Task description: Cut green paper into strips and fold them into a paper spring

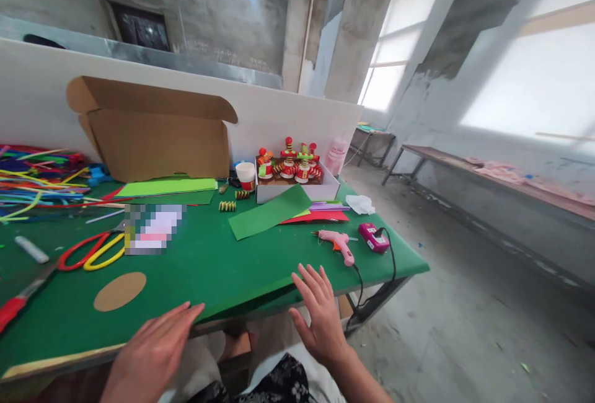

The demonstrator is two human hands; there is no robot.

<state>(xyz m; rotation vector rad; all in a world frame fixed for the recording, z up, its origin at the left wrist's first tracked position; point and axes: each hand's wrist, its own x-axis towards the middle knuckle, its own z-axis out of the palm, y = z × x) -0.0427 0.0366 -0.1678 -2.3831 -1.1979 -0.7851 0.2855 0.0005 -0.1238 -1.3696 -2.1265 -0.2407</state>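
Matt green felt table [223, 266] cover

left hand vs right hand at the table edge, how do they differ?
The left hand lies low and flat, palm down, fingertips at the table edge near the brown cardboard disc. The right hand is raised more upright, fingers spread, its fingertips over the edge, nearer the pink glue gun. Both are open and hold nothing.

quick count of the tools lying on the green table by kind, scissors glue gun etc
scissors: 2 (one red-handled, one yellow-handled, overlapping)
glue gun: 1 (pink, corded)
glue stick: 1
red-handled tool at the left edge: 1, kind unclear
total: 5
Both hands, left hand and right hand, are open at the table's near edge, holding none of them.
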